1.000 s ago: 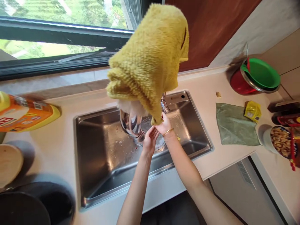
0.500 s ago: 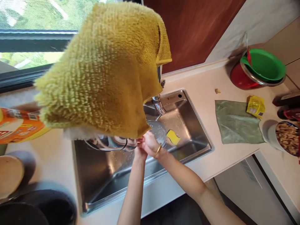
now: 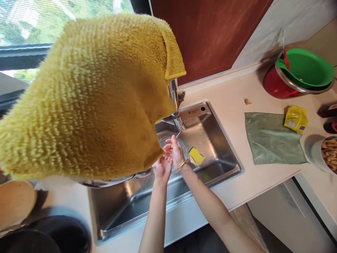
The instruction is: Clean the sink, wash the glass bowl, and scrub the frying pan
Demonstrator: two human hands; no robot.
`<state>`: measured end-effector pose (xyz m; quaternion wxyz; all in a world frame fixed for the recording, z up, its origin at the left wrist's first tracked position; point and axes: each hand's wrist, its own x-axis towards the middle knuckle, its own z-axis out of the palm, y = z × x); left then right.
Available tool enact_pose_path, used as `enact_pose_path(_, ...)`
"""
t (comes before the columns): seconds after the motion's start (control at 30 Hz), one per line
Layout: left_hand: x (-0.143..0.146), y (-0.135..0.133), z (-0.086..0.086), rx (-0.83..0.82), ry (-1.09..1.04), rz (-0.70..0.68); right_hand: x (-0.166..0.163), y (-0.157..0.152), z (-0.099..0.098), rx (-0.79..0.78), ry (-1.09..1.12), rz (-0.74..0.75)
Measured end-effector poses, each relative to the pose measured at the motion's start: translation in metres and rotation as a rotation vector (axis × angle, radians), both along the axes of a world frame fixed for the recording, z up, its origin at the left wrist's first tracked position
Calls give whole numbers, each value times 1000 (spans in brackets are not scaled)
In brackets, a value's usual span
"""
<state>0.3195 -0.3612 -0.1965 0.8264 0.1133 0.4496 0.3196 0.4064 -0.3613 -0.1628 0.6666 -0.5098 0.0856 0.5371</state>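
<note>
Over the steel sink [image 3: 105, 211] my two hands are close together, palms facing up or inward. My left hand [image 3: 162, 169] is cupped, its fingers loosely bent, and holds nothing that I can see. My right hand [image 3: 177, 153], with a gold bangle on the wrist, has its fingers spread and overlaps the left fingertips. Beneath them a clear round bowl [image 3: 186, 154] sits in the sink. A yellow sponge [image 3: 196, 156] lies beside the bowl. The yellow towel [image 3: 105, 95] hangs over the tap [image 3: 173, 95] and covers much of the view, just left of my fingers.
Right of the sink lie a grey-green cloth [image 3: 275, 140] and a yellow packet [image 3: 296, 118]. Behind them a green basin [image 3: 306, 66] rests in a red pot [image 3: 276, 82]. A bowl of brown pieces [image 3: 321, 154] stands far right. Dark pans [image 3: 60, 228] occupy the lower left.
My hands have gone from clasped together to opened and slightly apart, with the right fingers spread. The view has shifted, so the towel now covers more of the left side.
</note>
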Motion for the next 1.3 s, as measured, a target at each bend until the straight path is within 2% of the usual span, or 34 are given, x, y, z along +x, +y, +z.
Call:
enact_pose_path(0.13, 31, -2, 13, -16, 2, 27, 48, 2, 3, 32, 129, 21)
enact_pose_path(0.3, 50, 1, 29, 126, 139, -3, 63, -1, 7, -6, 112, 190)
enact_pose_path(0.47, 57, 3, 35, 396, 318, -19, 66, -4, 2, -65, 19, 259)
enact_pose_path(0.57, 59, 4, 35, 641, 475, -63, 73, -5, -5, -134, -88, 264)
enact_pose_path(0.67, 62, 1, 37, 829, 631, -115, 81, -9, -7, -110, -171, 411)
enact_pose_path(0.8, 69, -6, 38, 779, 708, -128, 94, -11, -5, -53, -279, 581)
enact_pose_path(1.0, 75, -7, 39, 687, 692, -94, 112, -4, -5, -71, -367, 600)
enact_pose_path(1.13, 75, -4, 41, 697, 749, -117, 116, 0, 1, -12, -425, 704)
enact_pose_path(1.3, 76, -4, 41, 674, 737, -118, 122, 5, 5, -38, -438, 751)
